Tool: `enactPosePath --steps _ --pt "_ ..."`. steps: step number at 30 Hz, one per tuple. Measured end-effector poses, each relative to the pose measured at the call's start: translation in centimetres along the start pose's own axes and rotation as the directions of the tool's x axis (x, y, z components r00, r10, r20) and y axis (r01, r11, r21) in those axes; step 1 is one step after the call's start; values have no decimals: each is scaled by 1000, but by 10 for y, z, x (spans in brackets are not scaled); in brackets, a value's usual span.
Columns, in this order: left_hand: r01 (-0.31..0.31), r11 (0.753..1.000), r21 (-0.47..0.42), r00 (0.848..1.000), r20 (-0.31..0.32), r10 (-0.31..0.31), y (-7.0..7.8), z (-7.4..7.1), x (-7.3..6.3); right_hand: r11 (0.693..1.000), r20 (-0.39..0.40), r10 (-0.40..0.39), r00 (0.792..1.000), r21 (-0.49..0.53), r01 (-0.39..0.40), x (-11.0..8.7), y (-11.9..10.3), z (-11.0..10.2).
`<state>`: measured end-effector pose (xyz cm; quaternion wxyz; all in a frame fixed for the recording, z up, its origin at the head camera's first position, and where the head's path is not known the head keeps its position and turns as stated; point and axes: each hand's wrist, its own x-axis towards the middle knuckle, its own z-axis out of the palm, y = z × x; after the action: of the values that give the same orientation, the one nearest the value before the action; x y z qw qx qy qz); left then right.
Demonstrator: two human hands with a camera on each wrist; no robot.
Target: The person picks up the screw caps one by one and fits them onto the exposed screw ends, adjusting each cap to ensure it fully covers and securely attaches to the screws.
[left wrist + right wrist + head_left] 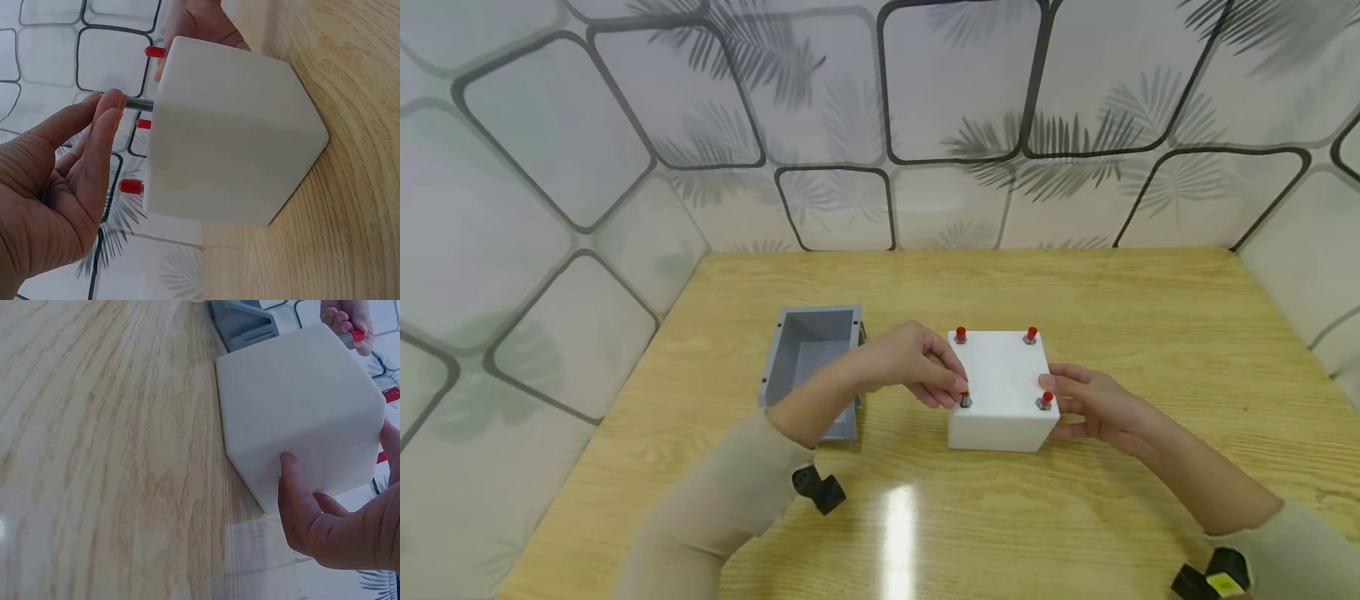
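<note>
A white box [1002,375] stands on the wooden table, with a red-capped threaded screw near each corner of its top. My left hand [917,364] pinches the red-capped screw [140,104] at the near left corner between thumb and fingertips. Bare thread shows between those fingertips and the box in the left wrist view, where the fingers hide the red cap. My right hand [1093,406] holds the box's right side, thumb at the top edge near another red-capped screw [1045,401] and fingers against the side wall [300,469].
A grey plastic bin [769,367] sits left of the box, partly behind my left forearm. Patterned cloth [955,200] rises along the back and sides of the table [1120,308]. Each sleeve carries a small black wrist camera [820,489].
</note>
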<state>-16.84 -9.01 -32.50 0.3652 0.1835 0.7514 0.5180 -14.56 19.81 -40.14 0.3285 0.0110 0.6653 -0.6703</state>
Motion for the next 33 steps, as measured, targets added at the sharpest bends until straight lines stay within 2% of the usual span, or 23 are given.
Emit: enactPosePath --steps 9,18,27,33 --pt "13 1000 14 1000 -3 -13 1 5 3 1000 0 -2 1000 11 2 -1 1 -1" --pt "-25 996 86 999 -27 27 3 8 1 1000 -1 -11 1000 -6 11 0 -2 -1" --pt "-38 994 100 999 -10 39 -2 10 2 1000 -10 -3 1000 10 3 -2 0 0" --pt "-18 996 92 1000 -24 20 -6 11 4 1000 -18 8 1000 10 -8 -1 -1 2"
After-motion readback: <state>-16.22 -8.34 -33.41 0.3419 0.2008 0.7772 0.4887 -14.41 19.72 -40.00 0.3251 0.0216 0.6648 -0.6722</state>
